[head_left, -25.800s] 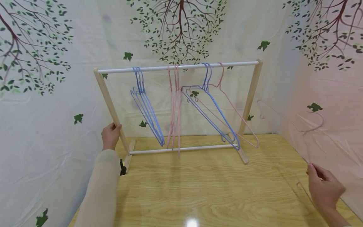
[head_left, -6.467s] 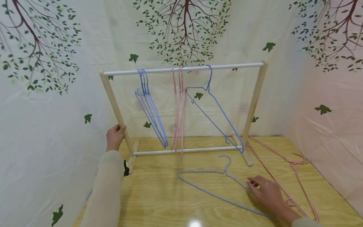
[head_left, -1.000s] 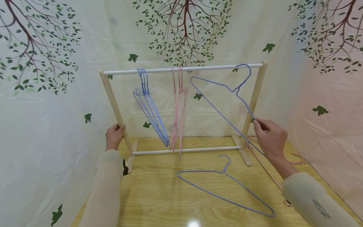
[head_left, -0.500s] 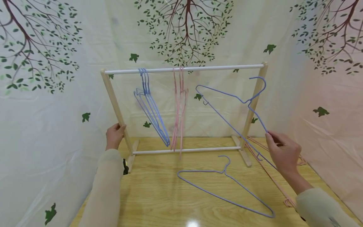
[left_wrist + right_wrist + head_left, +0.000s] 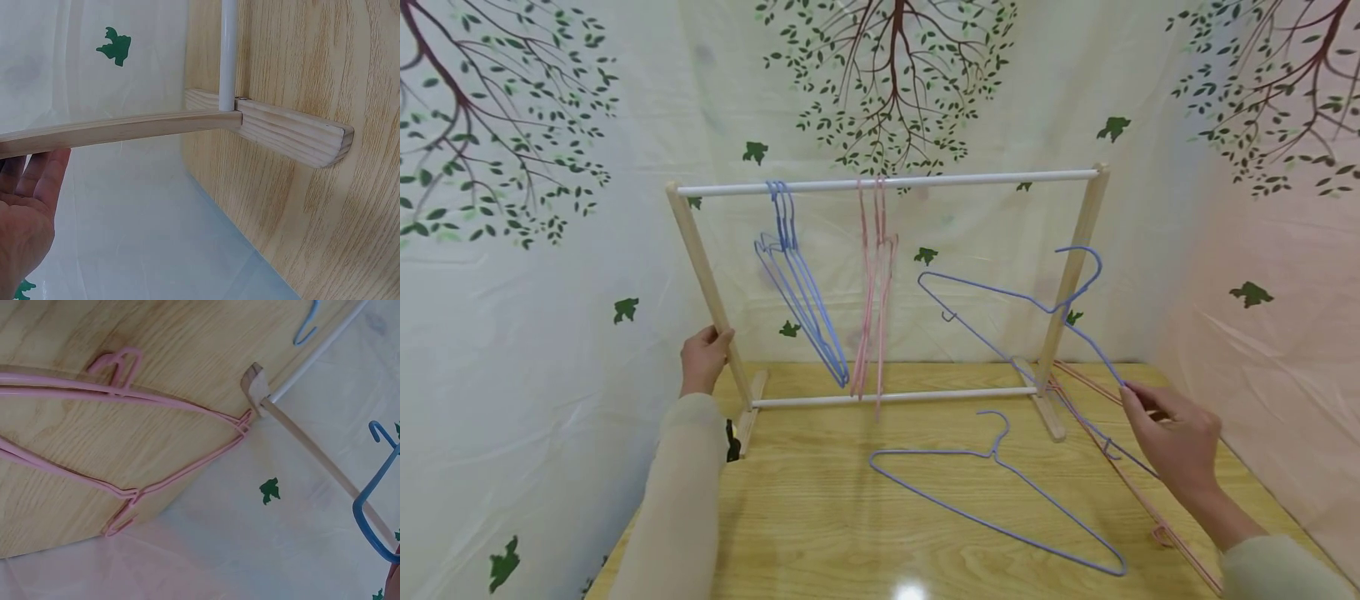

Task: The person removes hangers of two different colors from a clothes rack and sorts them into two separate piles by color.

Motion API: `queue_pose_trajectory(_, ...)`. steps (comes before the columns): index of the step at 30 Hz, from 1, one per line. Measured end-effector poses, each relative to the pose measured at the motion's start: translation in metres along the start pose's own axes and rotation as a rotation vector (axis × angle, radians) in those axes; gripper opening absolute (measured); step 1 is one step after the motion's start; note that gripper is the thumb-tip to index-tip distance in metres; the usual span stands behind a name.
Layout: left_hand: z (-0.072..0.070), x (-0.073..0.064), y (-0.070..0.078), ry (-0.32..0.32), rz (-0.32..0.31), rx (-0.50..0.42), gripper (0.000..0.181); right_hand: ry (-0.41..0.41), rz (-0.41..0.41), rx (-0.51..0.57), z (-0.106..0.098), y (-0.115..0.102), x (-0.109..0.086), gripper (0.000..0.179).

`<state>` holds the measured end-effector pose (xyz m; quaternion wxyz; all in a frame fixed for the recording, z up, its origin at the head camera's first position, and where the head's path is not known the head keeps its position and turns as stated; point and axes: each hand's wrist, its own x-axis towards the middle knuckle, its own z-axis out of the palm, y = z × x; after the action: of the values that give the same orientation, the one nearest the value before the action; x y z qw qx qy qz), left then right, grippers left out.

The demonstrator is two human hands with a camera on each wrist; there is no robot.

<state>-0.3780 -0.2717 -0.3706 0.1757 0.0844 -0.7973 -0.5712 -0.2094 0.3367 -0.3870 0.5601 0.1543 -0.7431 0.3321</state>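
My left hand (image 5: pixel 703 362) grips the left post (image 5: pixel 700 262) of a small wooden clothes rack; its fingers (image 5: pixel 50 181) lie against the post in the left wrist view. With thumb and fingers, my right hand (image 5: pixel 1176 429) pinches one arm of a blue hanger (image 5: pixel 985 287), held tilted in front of the rack's right post (image 5: pixel 1084 225), its hook below the top rail (image 5: pixel 985 178). Another blue hanger (image 5: pixel 985 525) lies flat on the table. Several blue hangers (image 5: pixel 808 300) and a few pink hangers (image 5: pixel 867 317) hang from the rail.
Pink hangers (image 5: pixel 156 400) lie stacked on the table's right side, partly behind my right hand in the head view. The rack's foot (image 5: pixel 1048 417) stands near them. A small black object (image 5: pixel 732 442) sits by the left foot. A leaf-printed cloth (image 5: pixel 985 100) surrounds the table.
Over the last second, my right hand has drawn the blue hanger away from the rail, down and to the right. Earlier, pink and blue hangers hung at the rail's right end. My left hand stays put.
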Motion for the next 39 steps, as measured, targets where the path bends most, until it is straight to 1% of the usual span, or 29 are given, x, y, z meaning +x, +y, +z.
queue_pose_trajectory(5, -0.001, -0.003, 0.002, -0.015, -0.007, -0.005, 0.043, -0.041, -0.056, 0.005, -0.006, 0.011, -0.011, 0.012)
queue_pose_trajectory(10, -0.001, -0.005, 0.003, -0.022, -0.007, -0.008, 0.043, -0.082, -0.085, -0.001, -0.011, 0.012, -0.017, 0.01)
queue_pose_trajectory(13, 0.0, -0.006, 0.003, -0.02, -0.004, -0.008, 0.043, -0.12, -0.049, 0.007, -0.015, 0.011, -0.023, 0.011)
queue_pose_trajectory(17, 0.0, -0.006, 0.003, -0.014, -0.005, -0.001, 0.044, -0.182, 0.032, 0.029, -0.019, 0.008, -0.032, 0.014)
queue_pose_trajectory(20, 0.0, -0.007, 0.003, -0.014, -0.008, 0.004, 0.044, -0.225, 0.062, 0.029, -0.022, 0.007, -0.039, 0.016)
queue_pose_trajectory(24, -0.001, -0.009, 0.003, -0.019, -0.008, -0.005, 0.044, -0.247, 0.038, 0.036, -0.024, 0.006, -0.048, 0.02)
queue_pose_trajectory(29, -0.001, -0.011, 0.004, -0.02, -0.009, -0.021, 0.044, -0.295, 0.044, 0.049, -0.026, 0.003, -0.059, 0.024)
queue_pose_trajectory(31, -0.001, -0.011, 0.004, -0.016, -0.009, -0.015, 0.044, -0.319, 0.055, 0.061, -0.026, 0.002, -0.063, 0.025)
queue_pose_trajectory(33, -0.001, -0.011, 0.004, -0.011, -0.009, -0.006, 0.045, -0.319, 0.031, 0.082, -0.025, 0.0, -0.068, 0.026)
queue_pose_trajectory(35, -0.001, -0.011, 0.003, -0.006, -0.008, 0.007, 0.045, -0.332, 0.024, 0.109, -0.024, -0.002, -0.073, 0.027)
queue_pose_trajectory(39, -0.001, -0.011, 0.003, 0.003, -0.005, 0.014, 0.043, -0.368, 0.036, 0.116, -0.024, -0.009, -0.083, 0.029)
